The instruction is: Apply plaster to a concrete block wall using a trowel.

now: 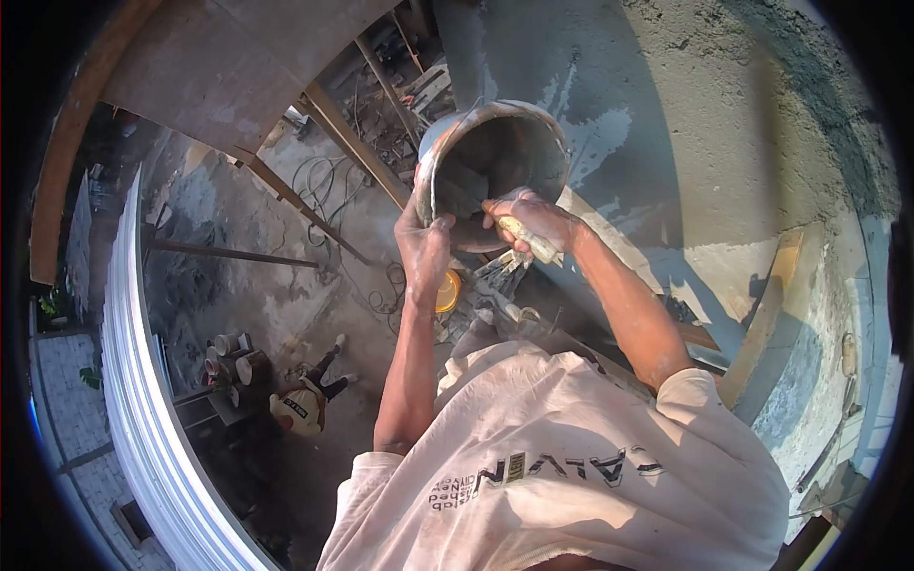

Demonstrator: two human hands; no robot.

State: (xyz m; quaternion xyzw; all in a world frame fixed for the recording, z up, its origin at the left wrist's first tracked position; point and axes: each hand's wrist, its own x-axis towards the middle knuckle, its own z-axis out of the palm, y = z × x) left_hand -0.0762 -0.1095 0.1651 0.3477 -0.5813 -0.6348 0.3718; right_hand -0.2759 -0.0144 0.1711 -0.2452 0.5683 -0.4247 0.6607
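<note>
A cement-smeared bucket is tilted so that its mouth faces me, at the upper middle of the view. My left hand is closed on the left side of its rim. My right hand is wrapped round the pale handle of a trowel, whose grey blade reaches into the bucket. The inside is dark, so how much mortar it holds is hard to make out. Just below the bucket shows a yellow round container, lower down than my hands.
A partly wet plastered wall rises at the right, with a wooden board by it. Wooden poles and a large panel are at upper left. Corrugated metal edges the left. Far below is another person near several buckets.
</note>
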